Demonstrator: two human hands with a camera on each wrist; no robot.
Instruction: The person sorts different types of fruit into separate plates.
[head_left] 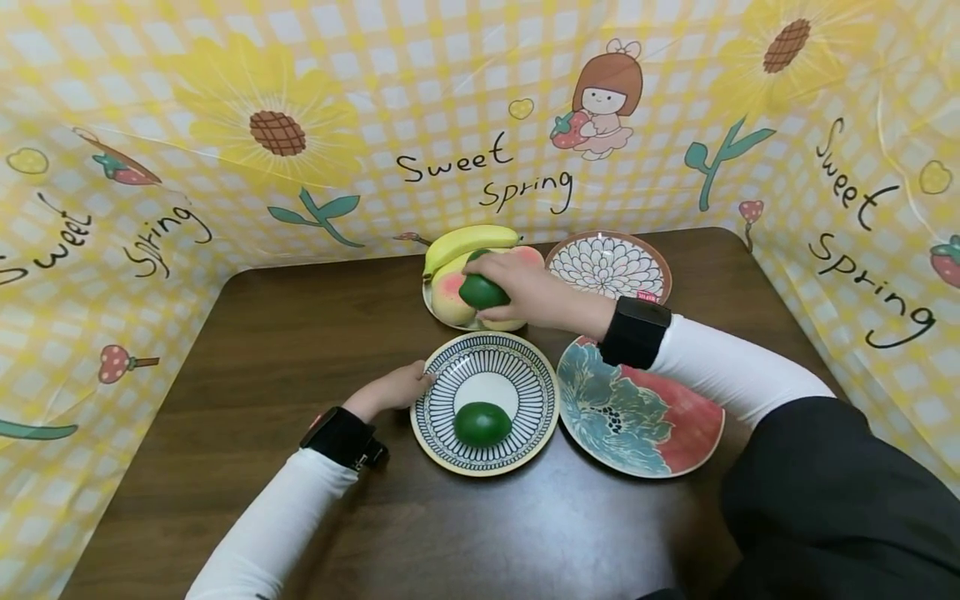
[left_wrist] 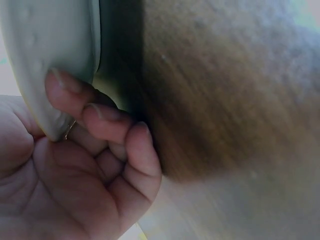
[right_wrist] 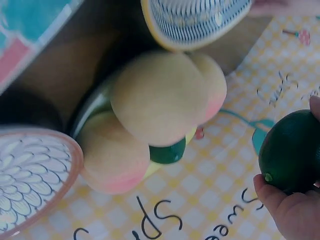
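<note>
The right hand [head_left: 525, 287] grips one green fruit [head_left: 483, 292] between thumb and fingers, over the fruit plate [head_left: 427, 305] at the far middle. The left hand [head_left: 393, 390] grips the left rim of the striped plate [head_left: 486, 390], with the fingers curled beneath it. A second green fruit [head_left: 483, 425] rests on the near half of the striped plate. Each wrist carries one black band [head_left: 637, 333], above a white sleeve [head_left: 270, 517].

The bench [head_left: 315, 317] is dark brown with visible wood grain; light reflects off its near section. A yellow-and-white checked cloth [head_left: 420, 50] stands along the left, far and right sides. It is printed with sunflowers [head_left: 277, 133], one cartoon girl [head_left: 603, 100] and the words "Sweet Spring", which appear three times.

Count of items:
Plates: four. The fruit plate is far middle; the petal-patterned plate [head_left: 607, 267] is just right of it; the striped plate is near middle; the red-and-teal flower plate [head_left: 622, 408] is right of that.
Green fruits: three visible. The third green fruit [right_wrist: 167, 154] lies partly covered in the fruit plate's pile.
Peaches [head_left: 453, 302]: three visible, in the pile.
Bananas [head_left: 468, 247]: at the pile's far side; exact number cannot be told.
</note>
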